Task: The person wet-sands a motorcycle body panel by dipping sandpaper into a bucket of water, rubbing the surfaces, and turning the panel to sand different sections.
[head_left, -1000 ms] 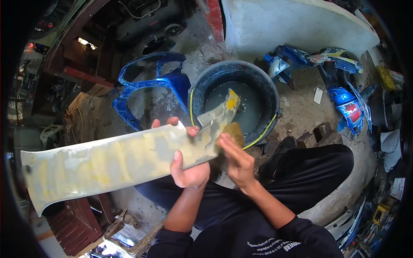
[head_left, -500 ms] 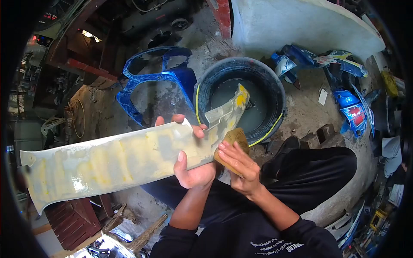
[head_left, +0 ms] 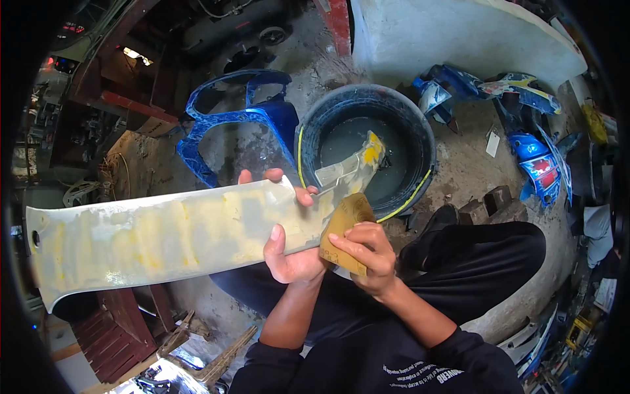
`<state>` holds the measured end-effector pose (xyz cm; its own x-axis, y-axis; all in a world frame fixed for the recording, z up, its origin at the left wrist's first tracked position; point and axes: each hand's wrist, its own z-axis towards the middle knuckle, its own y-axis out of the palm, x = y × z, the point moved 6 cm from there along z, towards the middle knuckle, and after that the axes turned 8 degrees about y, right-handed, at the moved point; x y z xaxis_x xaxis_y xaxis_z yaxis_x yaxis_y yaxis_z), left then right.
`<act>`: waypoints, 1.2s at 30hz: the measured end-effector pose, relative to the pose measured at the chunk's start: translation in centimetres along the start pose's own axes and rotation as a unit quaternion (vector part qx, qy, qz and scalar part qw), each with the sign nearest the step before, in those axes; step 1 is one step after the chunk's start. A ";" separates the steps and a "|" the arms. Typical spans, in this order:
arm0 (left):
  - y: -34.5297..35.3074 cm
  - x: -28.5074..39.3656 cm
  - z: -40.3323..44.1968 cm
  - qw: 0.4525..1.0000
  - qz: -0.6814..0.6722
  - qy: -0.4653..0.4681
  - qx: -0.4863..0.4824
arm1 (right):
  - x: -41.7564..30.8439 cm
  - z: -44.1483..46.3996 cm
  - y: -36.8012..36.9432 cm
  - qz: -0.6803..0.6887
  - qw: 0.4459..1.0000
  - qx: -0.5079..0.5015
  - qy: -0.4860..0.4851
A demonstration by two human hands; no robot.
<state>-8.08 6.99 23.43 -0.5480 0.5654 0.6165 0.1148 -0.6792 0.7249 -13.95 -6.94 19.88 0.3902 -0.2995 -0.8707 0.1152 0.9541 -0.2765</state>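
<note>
A long white panel (head_left: 164, 240) with yellow and grey patches stretches from the far left to the middle. My left hand (head_left: 295, 259) grips it from beneath, thumb on the near edge and fingertips over the far edge. In my right hand (head_left: 374, 259) is a folded piece of brown sandpaper (head_left: 348, 230), lying against the panel's narrow end, with fingers bent around its near edge. That narrow end, yellow at its tip, reaches over a black bucket (head_left: 420, 131) holding cloudy water (head_left: 348, 134).
A blue plastic frame (head_left: 279, 125) lies on the floor left of the bucket. Blue fairing pieces (head_left: 535, 164) lie at the right, near dark blocks (head_left: 497, 199). A red slatted wooden piece (head_left: 118, 335) is at the lower left.
The sandpaper has shifted toward me along the panel and tilted, showing more of its face. My right fingers have curled more. The panel's wide left end has risen slightly in view.
</note>
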 end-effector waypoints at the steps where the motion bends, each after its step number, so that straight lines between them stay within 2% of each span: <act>1: 0.0 -0.1 0.0 1.000 0.006 0.001 0.000 | 0.7 0.3 -0.3 -0.019 1.000 -0.003 -0.010; 2: 0.0 -0.1 0.0 1.000 0.012 0.005 0.000 | 1.3 0.4 -0.2 -0.022 1.000 -0.003 -0.011; 4: 0.0 -0.3 0.2 1.000 0.020 0.011 0.005 | 4.0 0.7 -0.2 0.083 0.986 0.029 0.140; 6: 0.1 -0.1 0.4 1.000 0.023 0.001 -0.001 | 3.9 0.5 0.0 0.092 0.988 0.018 0.124; 8: 0.1 -0.1 0.3 1.000 0.021 -0.001 0.005 | 3.7 0.6 0.0 0.072 0.996 0.015 0.059; 11: 0.2 -0.4 0.2 1.000 0.021 -0.005 0.010 | 4.7 0.8 0.6 0.026 0.998 -0.006 0.063; 14: -0.2 -0.4 0.3 1.000 0.026 -0.009 0.013 | 5.5 1.1 0.8 0.048 0.994 -0.019 0.097; 16: -0.5 -0.2 0.5 0.999 0.027 -0.007 0.017 | 4.6 1.2 0.6 0.057 0.994 0.009 0.093; 18: -0.8 -0.3 0.5 0.999 -0.005 -0.023 0.026 | 1.9 0.6 0.5 0.088 0.995 -0.045 0.012; 20: -0.7 -0.6 0.2 0.999 0.005 -0.028 0.030 | 2.2 0.5 0.3 0.054 0.998 -0.030 0.001; 22: -0.7 -0.7 0.0 0.999 0.017 -0.026 0.032 | 4.6 1.2 -0.2 -0.001 0.999 0.050 0.022; 23: -0.6 -0.6 0.0 1.000 0.012 -0.019 0.021 | 5.3 1.2 -0.4 0.026 0.994 0.086 0.058; 24: -0.5 -0.6 0.2 1.000 0.006 -0.012 0.009 | 4.5 1.2 -0.4 0.029 0.994 0.087 0.056; 26: -0.3 -0.1 0.3 1.000 0.011 -0.011 0.006 | 1.2 0.6 -0.1 0.049 0.999 0.024 -0.006; 28: -0.1 0.0 0.2 1.000 -0.026 -0.011 0.014 | 1.6 0.5 -0.1 0.048 0.999 0.018 -0.003; 30: -0.1 -0.3 0.0 1.000 -0.008 -0.001 0.010 | 3.9 1.0 -0.3 -0.025 0.996 0.088 0.009; 32: 0.1 -0.1 0.2 1.000 0.018 0.013 -0.007 | 4.9 0.9 -0.3 -0.003 0.994 0.101 0.037; 34: 0.2 0.2 0.5 1.000 0.010 0.006 -0.002 | 1.8 0.6 -0.1 0.018 0.999 0.045 -0.016; 36: 0.1 0.0 0.3 1.000 -0.004 -0.005 0.004 | 1.6 0.6 -0.1 0.015 0.999 0.031 -0.011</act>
<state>-7.81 7.10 23.61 -0.5411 0.5747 0.6139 0.1174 -0.6712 0.7319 -12.75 -7.49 18.74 0.4146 -0.2709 -0.8687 0.1583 0.9616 -0.2243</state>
